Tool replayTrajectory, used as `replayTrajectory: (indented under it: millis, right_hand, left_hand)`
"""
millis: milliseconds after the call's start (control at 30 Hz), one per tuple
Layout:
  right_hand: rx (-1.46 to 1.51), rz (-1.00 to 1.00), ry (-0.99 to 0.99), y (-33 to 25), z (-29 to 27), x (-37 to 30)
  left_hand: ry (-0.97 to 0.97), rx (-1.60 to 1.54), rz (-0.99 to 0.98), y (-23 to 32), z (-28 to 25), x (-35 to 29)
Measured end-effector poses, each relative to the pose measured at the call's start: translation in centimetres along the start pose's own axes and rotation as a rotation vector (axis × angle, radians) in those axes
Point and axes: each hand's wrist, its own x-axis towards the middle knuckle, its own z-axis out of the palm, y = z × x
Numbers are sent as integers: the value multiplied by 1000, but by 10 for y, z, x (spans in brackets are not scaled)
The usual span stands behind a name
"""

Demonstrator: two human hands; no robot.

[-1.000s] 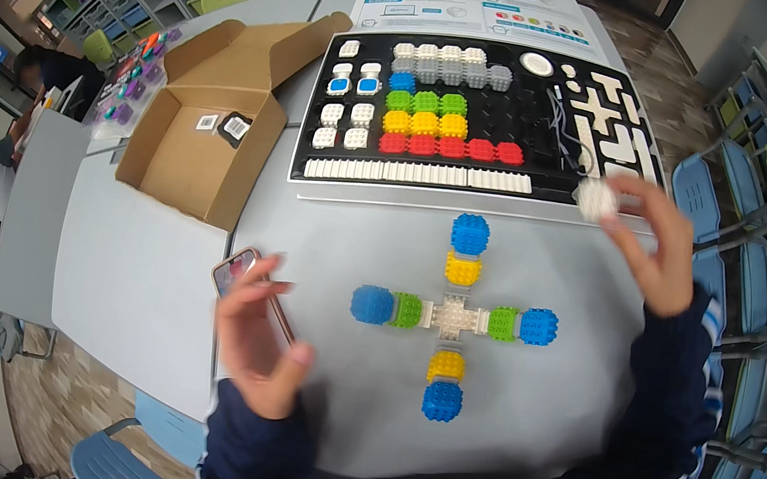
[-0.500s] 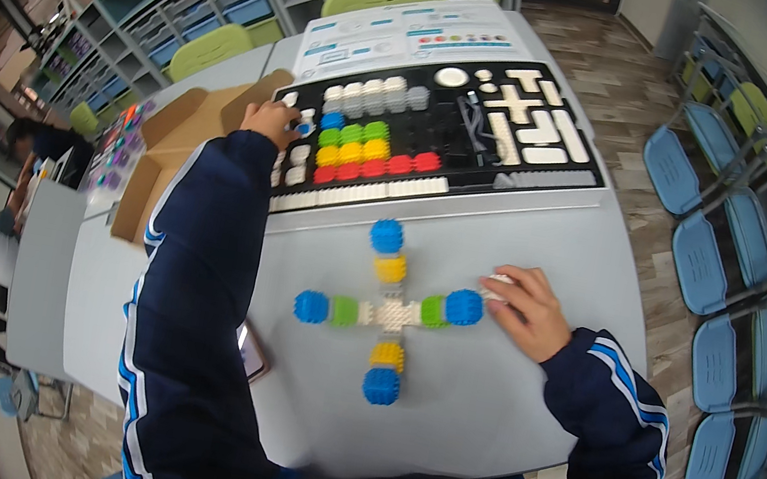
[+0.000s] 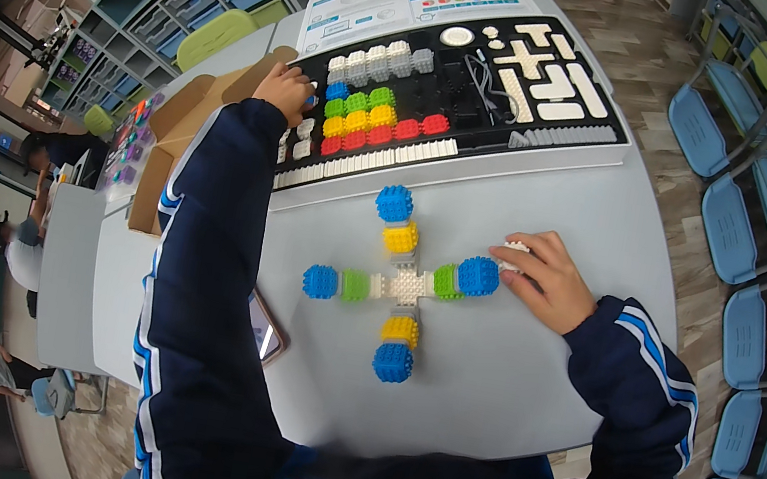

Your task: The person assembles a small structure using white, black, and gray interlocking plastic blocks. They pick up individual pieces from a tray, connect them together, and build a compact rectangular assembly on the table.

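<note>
A cross-shaped build of toy blocks lies on the table, with a white studded centre [image 3: 408, 286] and four arms of grey, white, yellow and green pieces ending in blue blocks [image 3: 478, 277]. Just right of its right-hand blue block, my right hand [image 3: 550, 286] pinches a small white studded block [image 3: 513, 253]. My left hand [image 3: 284, 93] reaches to the left end of the black parts tray [image 3: 443, 97], its fingers curled at a small white-and-blue piece that they mostly cover. Below that hand, white pieces [image 3: 304, 140] sit in the tray.
Rows of coloured blocks [image 3: 354, 123], white plates [image 3: 558, 86] and a black cable [image 3: 490, 90] fill the tray. Beyond it lies a printed sheet [image 3: 413, 1]. An open cardboard box [image 3: 189, 131] is at left, a phone [image 3: 265, 329] by my left forearm. Blue folding chairs [image 3: 730, 232] line the right.
The whole view has shifted and tilted slightly. My left hand stays at the tray's left end, its fingers a little more tucked in. My right hand keeps the white block beside the build.
</note>
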Motion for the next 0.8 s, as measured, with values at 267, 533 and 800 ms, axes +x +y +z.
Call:
replayTrajectory:
  millis: [267,533,800]
  right_hand:
    - [44,29,-26,-1,0,3]
    - [65,60,-30,-2,-1,0]
    - [-21,-29,221,-7,-11,-2]
  left_hand:
    - [122,-56,-26,-9,9,-11]
    - [267,-417,-117,-25,-45,-34]
    - [643,-865,-102,82,-176,-133]
